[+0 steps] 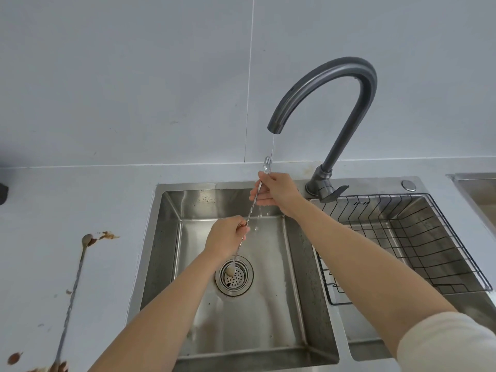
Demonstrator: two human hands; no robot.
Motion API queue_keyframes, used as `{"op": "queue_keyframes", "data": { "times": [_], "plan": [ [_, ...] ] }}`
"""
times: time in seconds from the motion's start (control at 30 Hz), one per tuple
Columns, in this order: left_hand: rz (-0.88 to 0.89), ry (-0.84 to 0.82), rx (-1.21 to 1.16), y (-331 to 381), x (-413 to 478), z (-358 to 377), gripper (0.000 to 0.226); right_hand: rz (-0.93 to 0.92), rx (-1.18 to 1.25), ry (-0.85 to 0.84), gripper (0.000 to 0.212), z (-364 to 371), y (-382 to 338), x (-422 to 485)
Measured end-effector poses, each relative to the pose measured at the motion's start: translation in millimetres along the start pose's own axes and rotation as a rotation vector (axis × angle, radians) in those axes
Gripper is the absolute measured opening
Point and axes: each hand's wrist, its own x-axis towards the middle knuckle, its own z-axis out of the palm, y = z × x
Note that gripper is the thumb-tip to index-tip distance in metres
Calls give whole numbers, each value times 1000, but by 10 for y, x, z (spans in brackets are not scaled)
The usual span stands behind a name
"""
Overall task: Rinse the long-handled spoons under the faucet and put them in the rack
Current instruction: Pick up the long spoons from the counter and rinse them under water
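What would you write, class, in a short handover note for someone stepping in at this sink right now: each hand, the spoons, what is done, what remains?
Left hand: closed on the middle of the twisted-handle steel bar spoon, its bowl low over the round drain strainer.
Right hand: closed on the same spoon's forked top end, under the thin stream from the dark grey gooseneck faucet.
Second long spoon: lying on the grey counter left of the sink, amid brown smears, unrinsed.
Black wire rack in the right basin: no spoons visible in it.
Done: rinsing of the first spoon under way.
Left: finish rinsing, rack it, then rinse and rack the second.
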Motion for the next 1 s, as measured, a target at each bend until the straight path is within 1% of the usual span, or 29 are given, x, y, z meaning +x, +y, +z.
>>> {"op": "queue_keyframes", "data": {
  "times": [0.07,0.17,0.23,0.47,0.6,0.7,0.77,0.9,1.0],
  "plan": [
    [-3,2,-16,43,21,-8,15,0,-15,1,31,17,11,-2],
    [-11,3,-29,62,39,-13,14,-29,-52,-14,17,1,18,1],
    [-15,-10,-26,59,40,-15,15,-38,-42,-16,13,-19,12,-5],
    [-34,-20,2,52,25,-7,22,-23,30,18,23,-55,-28,3],
    [-46,-13,23,54,56,-20,22,-15,55,14,10,-27,-58,10],
    [-51,-7,40,45,45,-12,34,-21,79,17,19,-15,-74,26],
    [-52,1,45,35,26,-11,38,-23,93,38,22,-3,-91,28],
    [-51,12,55,6,2,-25,39,-27,120,75,35,3,-125,23],
    [-51,17,53,2,-4,-30,34,-40,136,85,31,-17,-141,24]
  ]
}}
